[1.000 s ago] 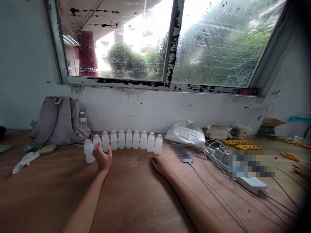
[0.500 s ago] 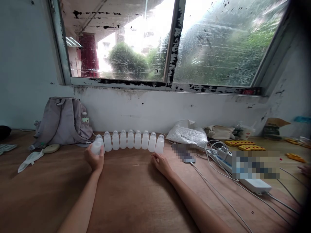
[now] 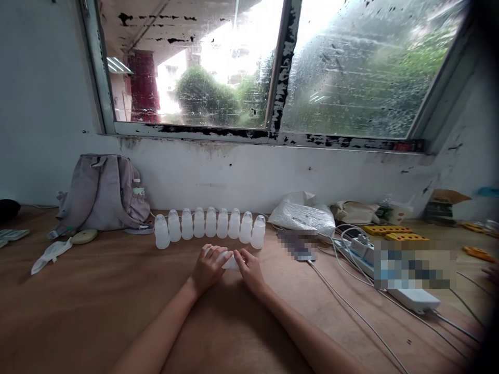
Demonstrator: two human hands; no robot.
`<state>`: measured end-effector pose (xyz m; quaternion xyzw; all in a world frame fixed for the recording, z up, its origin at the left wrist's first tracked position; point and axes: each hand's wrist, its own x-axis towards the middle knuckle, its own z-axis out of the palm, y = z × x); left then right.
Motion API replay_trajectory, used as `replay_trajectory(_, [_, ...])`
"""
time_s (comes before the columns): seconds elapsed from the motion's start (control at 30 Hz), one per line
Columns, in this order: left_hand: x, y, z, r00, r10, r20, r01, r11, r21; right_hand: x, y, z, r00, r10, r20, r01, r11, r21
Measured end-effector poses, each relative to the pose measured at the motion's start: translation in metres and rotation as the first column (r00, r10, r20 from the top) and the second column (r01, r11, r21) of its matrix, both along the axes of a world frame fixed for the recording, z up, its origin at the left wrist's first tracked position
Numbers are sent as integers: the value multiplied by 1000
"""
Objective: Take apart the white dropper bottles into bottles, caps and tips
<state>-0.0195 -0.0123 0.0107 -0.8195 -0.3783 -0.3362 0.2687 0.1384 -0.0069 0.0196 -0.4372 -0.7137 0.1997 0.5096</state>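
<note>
A translucent white bottle, shaped like a baby bottle, lies on its side between my hands, much of it hidden by fingers. My left hand is wrapped over its body from the left. At the other end, my right hand closes its thumb and fingers around the tip. Just beyond my hands, several matching bottles stand upright in a slightly curved row, from the leftmost bottle to the rightmost bottle. Each has a clear domed cap.
On the left are a grey backpack, a round beige object and a crumpled white tissue. To the right lie a silvery padded bag, a partly blurred phone, a power strip with trailing cables, and yellow blocks.
My left hand has brought the bottle from the row's left end to the middle, tipping it sideways. My right hand has shifted slightly left and down and taken hold of its end.
</note>
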Motion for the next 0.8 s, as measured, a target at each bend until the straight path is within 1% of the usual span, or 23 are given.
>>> replay_trajectory(0.03, [-2,1,1,1000,-11,-6,11,1000,-18,1,-1,1,998,-24,54,22,999,47])
replay_trajectory(0.1, [-8,2,3,999,-31,-18,30,998,-49,3,-3,4,986,-44,158,27,994,108])
replay_trajectory(0.23, [-15,5,7,998,-63,-25,60,993,-105,5,-7,7,940,-48,337,-24,978,206])
replay_trajectory(0.4, [-16,8,6,997,-74,-19,71,986,-153,8,-7,8,902,-68,426,-68,953,296])
replay_trajectory(0.47, [-19,11,4,996,-90,5,89,973,-212,11,-7,10,892,-69,446,-96,937,336])
replay_trajectory(0.5, [-23,12,2,997,-74,33,80,966,-246,14,-7,11,893,-64,445,-108,930,351])
replay_trajectory(0.53, [-28,14,0,996,-26,80,48,960,-277,18,-6,12,899,-60,434,-112,927,359])
replay_trajectory(0.57, [-34,15,-1,988,54,145,-8,953,-302,22,-5,13,910,-61,411,-101,927,360])
replay_trajectory(0.6, [-42,17,-2,962,161,222,-83,943,-323,27,-2,14,924,-75,375,-68,933,354])
replay_trajectory(0.63, [-50,18,-2,910,277,307,-167,926,-340,32,2,14,938,-106,330,-14,939,343])
replay_trajectory(0.7, [-67,20,-2,768,453,454,-297,878,-375,42,13,13,947,-203,249,119,942,315])
replay_trajectory(0.77, [-79,21,-1,644,545,536,-368,836,-408,51,25,8,931,-282,232,209,933,294])
replay_trajectory(0.8, [-83,21,0,608,569,553,-387,821,-419,54,31,5,922,-294,252,220,933,286])
